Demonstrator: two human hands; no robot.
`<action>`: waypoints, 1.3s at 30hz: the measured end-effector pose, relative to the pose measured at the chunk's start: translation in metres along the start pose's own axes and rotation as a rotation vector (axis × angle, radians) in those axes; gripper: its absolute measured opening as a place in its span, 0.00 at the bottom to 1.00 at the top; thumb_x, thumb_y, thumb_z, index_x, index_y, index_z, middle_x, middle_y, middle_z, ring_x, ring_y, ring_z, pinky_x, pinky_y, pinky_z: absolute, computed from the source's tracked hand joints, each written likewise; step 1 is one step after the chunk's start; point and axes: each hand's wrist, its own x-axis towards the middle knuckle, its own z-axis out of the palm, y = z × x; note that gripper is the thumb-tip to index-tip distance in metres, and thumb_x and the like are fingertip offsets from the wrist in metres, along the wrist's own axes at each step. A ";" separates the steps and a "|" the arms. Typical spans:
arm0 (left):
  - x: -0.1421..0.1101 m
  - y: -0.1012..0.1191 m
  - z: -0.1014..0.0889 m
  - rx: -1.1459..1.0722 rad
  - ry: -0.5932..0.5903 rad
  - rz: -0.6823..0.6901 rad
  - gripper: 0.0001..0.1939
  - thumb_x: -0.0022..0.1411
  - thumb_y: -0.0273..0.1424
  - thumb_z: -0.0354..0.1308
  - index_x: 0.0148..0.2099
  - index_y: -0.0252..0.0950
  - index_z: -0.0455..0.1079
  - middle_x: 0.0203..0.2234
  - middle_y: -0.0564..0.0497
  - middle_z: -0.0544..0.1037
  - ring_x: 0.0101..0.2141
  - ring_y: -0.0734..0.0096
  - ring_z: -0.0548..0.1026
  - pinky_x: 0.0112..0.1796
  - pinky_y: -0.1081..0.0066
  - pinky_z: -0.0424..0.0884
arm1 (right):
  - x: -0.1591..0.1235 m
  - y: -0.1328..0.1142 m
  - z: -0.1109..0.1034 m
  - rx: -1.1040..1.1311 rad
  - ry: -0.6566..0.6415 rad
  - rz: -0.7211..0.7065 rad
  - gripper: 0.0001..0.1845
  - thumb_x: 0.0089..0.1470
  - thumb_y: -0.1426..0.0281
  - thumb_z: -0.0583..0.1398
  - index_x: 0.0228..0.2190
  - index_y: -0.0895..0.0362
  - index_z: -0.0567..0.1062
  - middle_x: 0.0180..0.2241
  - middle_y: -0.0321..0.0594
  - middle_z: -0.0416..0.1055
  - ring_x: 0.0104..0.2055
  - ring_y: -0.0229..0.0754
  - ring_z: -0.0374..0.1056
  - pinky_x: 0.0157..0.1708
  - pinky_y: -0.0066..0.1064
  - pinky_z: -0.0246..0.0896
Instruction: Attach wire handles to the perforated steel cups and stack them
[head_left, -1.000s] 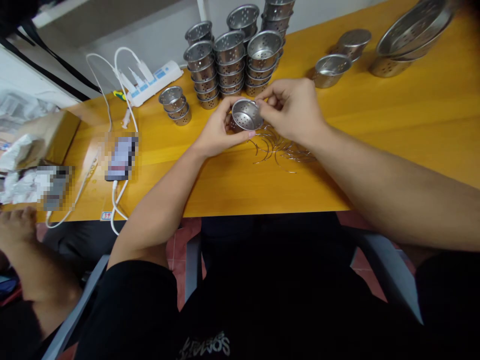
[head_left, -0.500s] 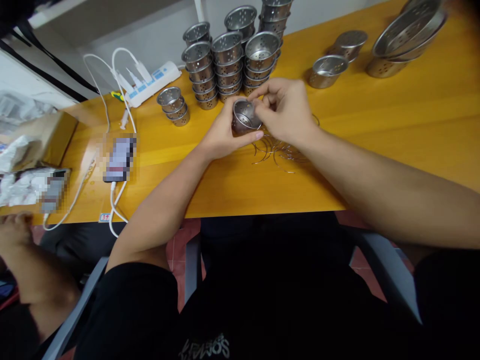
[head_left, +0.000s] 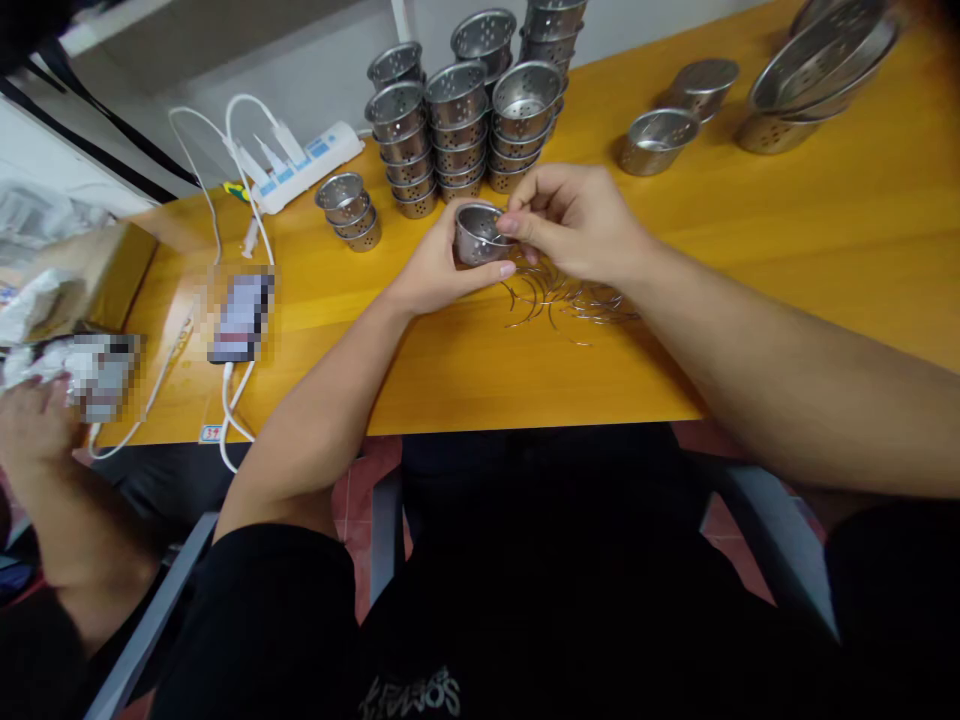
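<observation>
My left hand [head_left: 439, 262] wraps round a small perforated steel cup [head_left: 474, 240], its mouth tilted up and its thumb along the near side. At the cup's right rim, my right hand [head_left: 574, 222] is closed in a pinch, thumb against forefinger. A thin metal wire seems to run from that pinch into the cup's mouth; the fingers hide most of it. Below my right hand lies a loose heap of thin curved wires [head_left: 555, 300] on the table.
Stacks of perforated steel cups [head_left: 457, 130] stand behind my hands, with a shorter stack [head_left: 349, 212] to the left. More cups [head_left: 660, 140] and larger perforated bowls [head_left: 817, 85] sit at right. A power strip [head_left: 311, 165], cables and a phone [head_left: 241, 315] lie left. Another person's hand [head_left: 37, 425] is at far left.
The cup has shifted slightly left and turned more upright in my left hand. My right hand has drawn back a little to the right. The other person's hand has moved up onto the table.
</observation>
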 end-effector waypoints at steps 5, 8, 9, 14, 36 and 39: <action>0.000 -0.008 0.003 0.050 0.009 0.008 0.62 0.68 0.83 0.72 0.81 0.42 0.67 0.71 0.39 0.82 0.74 0.41 0.83 0.83 0.40 0.75 | 0.009 0.016 0.003 0.157 0.005 -0.114 0.44 0.59 0.26 0.87 0.37 0.48 0.79 0.28 0.35 0.76 0.23 0.41 0.66 0.21 0.38 0.61; 0.000 -0.007 0.004 0.061 0.011 -0.003 0.61 0.69 0.83 0.72 0.81 0.43 0.67 0.70 0.40 0.82 0.74 0.40 0.83 0.83 0.40 0.75 | 0.008 0.014 0.003 0.174 0.002 -0.096 0.44 0.56 0.27 0.89 0.37 0.49 0.80 0.27 0.34 0.74 0.24 0.40 0.66 0.22 0.38 0.62; 0.000 -0.007 0.004 0.064 0.011 -0.006 0.62 0.68 0.83 0.72 0.81 0.43 0.68 0.69 0.40 0.82 0.74 0.40 0.83 0.83 0.39 0.75 | 0.007 0.012 0.004 0.175 0.001 -0.087 0.44 0.56 0.27 0.89 0.37 0.48 0.80 0.27 0.34 0.74 0.24 0.40 0.66 0.22 0.39 0.62; 0.000 -0.009 0.004 0.068 0.004 0.009 0.64 0.65 0.87 0.70 0.81 0.45 0.66 0.68 0.42 0.82 0.71 0.41 0.86 0.80 0.38 0.77 | 0.002 0.007 0.005 0.159 0.004 -0.029 0.42 0.55 0.27 0.89 0.39 0.44 0.80 0.28 0.35 0.75 0.31 0.49 0.71 0.25 0.43 0.72; -0.003 -0.034 -0.007 0.078 0.058 -0.003 0.63 0.73 0.82 0.69 0.88 0.48 0.57 0.75 0.39 0.79 0.76 0.41 0.84 0.83 0.38 0.75 | -0.003 0.000 -0.005 -0.248 0.098 -0.124 0.32 0.68 0.28 0.77 0.47 0.42 0.88 0.58 0.51 0.85 0.54 0.62 0.77 0.57 0.61 0.83; -0.002 -0.040 -0.008 0.079 0.071 0.033 0.62 0.74 0.82 0.67 0.89 0.49 0.55 0.76 0.39 0.77 0.76 0.41 0.84 0.83 0.37 0.76 | -0.003 0.006 -0.007 -0.290 0.030 -0.153 0.37 0.73 0.23 0.71 0.50 0.43 0.89 0.63 0.51 0.84 0.57 0.62 0.77 0.62 0.61 0.84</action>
